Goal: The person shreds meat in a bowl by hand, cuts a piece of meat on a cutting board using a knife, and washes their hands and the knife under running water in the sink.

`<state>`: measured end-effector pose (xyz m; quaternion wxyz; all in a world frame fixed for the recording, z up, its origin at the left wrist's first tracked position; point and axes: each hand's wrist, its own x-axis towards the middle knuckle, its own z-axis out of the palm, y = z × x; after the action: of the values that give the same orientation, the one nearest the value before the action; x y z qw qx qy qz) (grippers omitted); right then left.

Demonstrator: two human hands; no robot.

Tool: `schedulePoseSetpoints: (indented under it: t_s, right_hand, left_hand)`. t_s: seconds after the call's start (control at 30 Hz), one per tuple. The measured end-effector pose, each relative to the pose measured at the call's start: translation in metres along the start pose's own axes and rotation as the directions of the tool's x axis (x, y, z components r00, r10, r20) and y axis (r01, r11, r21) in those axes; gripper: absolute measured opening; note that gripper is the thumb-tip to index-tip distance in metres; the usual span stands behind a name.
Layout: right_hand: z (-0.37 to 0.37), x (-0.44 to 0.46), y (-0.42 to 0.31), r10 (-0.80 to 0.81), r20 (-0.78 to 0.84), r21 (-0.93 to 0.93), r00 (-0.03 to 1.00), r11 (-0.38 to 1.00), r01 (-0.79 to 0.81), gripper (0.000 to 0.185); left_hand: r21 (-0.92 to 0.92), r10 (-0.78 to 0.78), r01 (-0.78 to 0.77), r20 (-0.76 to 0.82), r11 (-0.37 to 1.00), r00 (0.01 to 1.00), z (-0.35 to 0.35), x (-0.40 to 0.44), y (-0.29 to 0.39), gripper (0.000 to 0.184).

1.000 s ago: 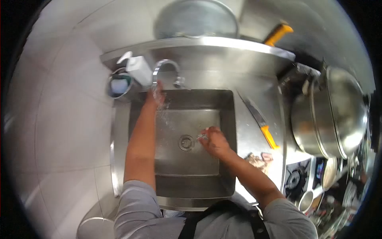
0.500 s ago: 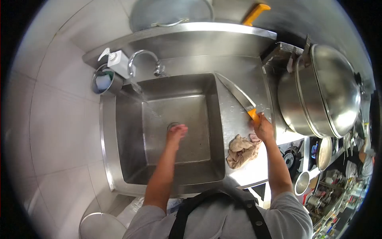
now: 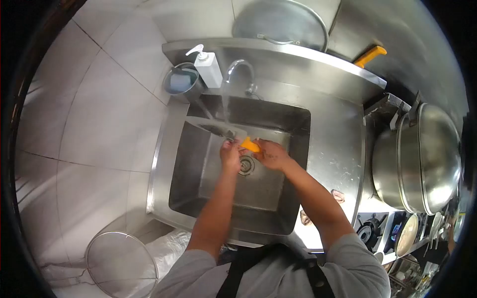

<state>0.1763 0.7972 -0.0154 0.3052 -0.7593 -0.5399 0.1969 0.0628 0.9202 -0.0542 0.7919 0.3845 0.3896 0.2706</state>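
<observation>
A large kitchen knife with an orange handle lies across the sink, its wide blade pointing left under the running tap. My right hand is closed around the handle. At the heel of the blade, my left hand has its fingers curled against the knife, partly hidden by it. Water falls from the curved tap close to the blade. Below both hands is the steel sink with its round drain. A crumpled cloth on the right counter is mostly covered by my right forearm.
A white pump bottle and a metal container with a sponge stand at the back left. Another orange handle shows behind the backsplash. A large steel pot stands at right. A round strainer is low on the left.
My right hand has brought the knife from the right counter over the sink, beneath the tap. My left hand has come up to the blade. The view has shifted.
</observation>
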Motion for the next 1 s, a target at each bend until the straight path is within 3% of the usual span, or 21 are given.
schedulePoseSetpoints:
  t_s: [0.03,0.1,0.17,0.2,0.23,0.3,0.33,0.4,0.43,0.47,0.53,0.57,0.6,0.67,0.73,0.77,0.83,1.0]
  right_hand:
    - [0.007,0.015,0.004,-0.125,0.016,0.083,0.992,0.989,0.124,0.038]
    - [0.015,0.049,0.005,-0.099,-0.154,0.079,0.983,0.991,0.112,0.033]
    - [-0.015,0.104,-0.036,0.218,0.011,0.06,0.976,0.974,-0.218,0.026]
    - [-0.023,0.137,-0.043,-0.068,-0.03,-0.198,0.997,0.978,0.061,0.024]
    - [-0.025,0.163,-0.047,-0.347,0.0,-0.442,0.938,0.841,0.311,0.023]
    - [-0.008,0.191,-0.037,-0.462,-0.337,-0.397,0.82,0.86,0.321,0.022]
    - [-0.014,0.194,-0.041,-0.463,-0.337,-0.399,0.82,0.859,0.321,0.022]
    - [-0.029,0.195,-0.055,-0.367,-0.102,-0.517,0.925,0.814,0.266,0.025]
    - [-0.018,0.194,-0.042,-0.369,-0.097,-0.517,0.924,0.812,0.27,0.025]
    - [0.001,0.192,-0.018,-0.251,-0.068,-0.384,0.966,0.9,0.207,0.028]
    - [-0.002,0.155,-0.011,-0.101,-0.103,-0.329,0.99,0.942,0.062,0.033]
    - [-0.01,0.117,-0.021,-0.078,-0.185,-0.402,0.98,0.916,-0.003,0.036]
    - [-0.009,0.103,-0.016,-0.029,-0.058,-0.366,0.998,0.931,0.006,0.038]
    - [-0.008,0.082,-0.012,0.011,0.076,-0.334,0.997,0.942,0.015,0.04]
    - [-0.013,0.067,-0.012,0.098,-0.071,-0.26,0.993,0.959,-0.113,0.041]
    - [-0.022,0.062,-0.02,0.098,-0.068,-0.264,0.993,0.958,-0.113,0.041]
    - [-0.042,0.051,-0.036,0.171,0.025,-0.495,0.985,0.858,-0.136,0.04]
    - [-0.08,0.023,-0.042,0.182,0.039,-0.582,0.982,0.804,-0.126,0.037]
  left_hand:
    - [0.027,0.048,-0.047,-0.053,0.999,0.997,-0.003,0.002,0.011,0.018]
    - [0.061,0.108,-0.102,-0.111,0.993,0.988,-0.009,0.013,0.026,0.017]
    - [0.098,0.149,-0.136,-0.146,0.986,0.978,-0.02,0.023,0.03,0.019]
    - [0.105,0.148,-0.133,-0.152,0.985,0.977,-0.025,0.03,0.029,0.019]
    - [0.143,0.153,-0.129,-0.173,0.981,0.973,-0.032,0.037,0.026,0.02]
    - [0.176,0.16,-0.127,-0.188,0.976,0.969,-0.029,0.045,0.027,0.02]
    - [0.139,0.169,-0.139,-0.232,0.98,0.958,-0.022,0.047,0.03,0.019]
    - [0.099,0.171,-0.149,-0.281,0.984,0.944,-0.017,0.053,0.032,0.018]
    - [0.073,0.18,-0.167,-0.237,0.983,0.955,-0.018,0.057,0.032,0.018]
    - [0.045,0.194,-0.189,-0.193,0.981,0.962,-0.019,0.062,0.033,0.019]
    - [0.059,0.192,-0.184,-0.159,0.981,0.969,-0.026,0.079,0.021,0.019]
    - [0.08,0.185,-0.176,-0.125,0.981,0.975,-0.027,0.085,0.018,0.02]
    - [0.066,0.201,-0.194,-0.145,0.979,0.969,-0.021,0.082,0.019,0.02]
    - [-0.137,0.13,-0.136,-0.05,0.981,0.99,-0.001,0.063,0.016,0.022]
    - [-0.214,0.068,-0.087,-0.092,0.973,0.993,0.015,0.048,0.016,0.022]
    - [-0.284,-0.007,-0.029,-0.127,0.958,0.992,0.018,0.045,0.012,0.021]
    - [-0.361,-0.032,-0.014,-0.123,0.932,0.992,0.013,0.049,0.006,0.021]
    - [-0.533,-0.179,0.059,-0.177,0.844,0.968,-0.001,0.07,0.014,0.019]
